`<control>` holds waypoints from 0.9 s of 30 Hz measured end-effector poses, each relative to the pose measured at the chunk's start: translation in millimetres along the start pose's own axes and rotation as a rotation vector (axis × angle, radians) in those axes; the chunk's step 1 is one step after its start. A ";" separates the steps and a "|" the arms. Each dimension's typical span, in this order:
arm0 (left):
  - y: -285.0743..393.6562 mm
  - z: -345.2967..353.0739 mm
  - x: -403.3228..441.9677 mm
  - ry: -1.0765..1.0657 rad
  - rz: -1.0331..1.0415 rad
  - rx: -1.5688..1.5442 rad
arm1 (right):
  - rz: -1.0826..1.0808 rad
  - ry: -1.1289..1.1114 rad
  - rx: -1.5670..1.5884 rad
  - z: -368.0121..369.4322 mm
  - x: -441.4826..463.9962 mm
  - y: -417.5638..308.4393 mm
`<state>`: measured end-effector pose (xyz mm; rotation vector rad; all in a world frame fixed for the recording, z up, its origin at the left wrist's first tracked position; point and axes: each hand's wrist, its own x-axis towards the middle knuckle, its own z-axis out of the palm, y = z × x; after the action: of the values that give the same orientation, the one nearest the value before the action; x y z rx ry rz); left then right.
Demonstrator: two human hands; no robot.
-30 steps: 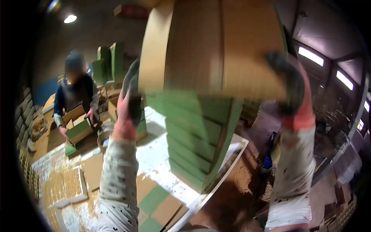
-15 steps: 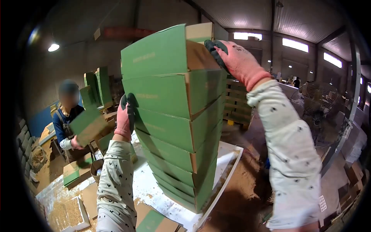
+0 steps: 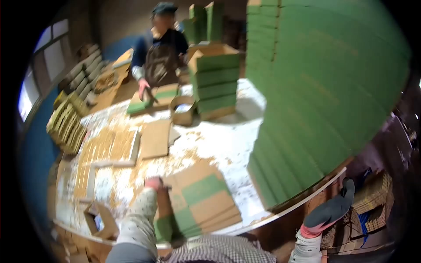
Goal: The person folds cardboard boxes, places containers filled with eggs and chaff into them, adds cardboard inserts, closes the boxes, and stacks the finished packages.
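The left hand (image 3: 154, 183) was at the left edge of the flattened boxes (image 3: 204, 193) on the worktop (image 3: 236, 168); blur hid whether it gripped one. To its right rose the tall green stack (image 3: 318, 96), and near its base the right hand (image 3: 331, 208) was open, fingers extended.

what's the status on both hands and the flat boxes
Left hand at flat boxes, grip unclear. Right hand beyond table, looks empty. Tall stack stands right of flat boxes.
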<state>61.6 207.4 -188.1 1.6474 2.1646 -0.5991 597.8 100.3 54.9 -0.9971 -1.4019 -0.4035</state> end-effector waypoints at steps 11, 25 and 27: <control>24.1 -85.1 -222.7 1.027 0.477 -0.149 | -0.458 -1.605 -0.071 215.0 -27.2 -119.3; -58.9 -73.1 -255.1 0.842 -0.035 -0.069 | -0.710 -1.245 0.366 264.9 -36.0 -174.9; -56.3 -91.9 -253.9 0.527 0.086 -0.290 | -0.474 -2.082 0.782 229.6 -3.8 -134.9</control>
<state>70.9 36.0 27.8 1.8652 2.3614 0.1986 351.5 200.7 66.3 -0.0558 -3.1887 1.2434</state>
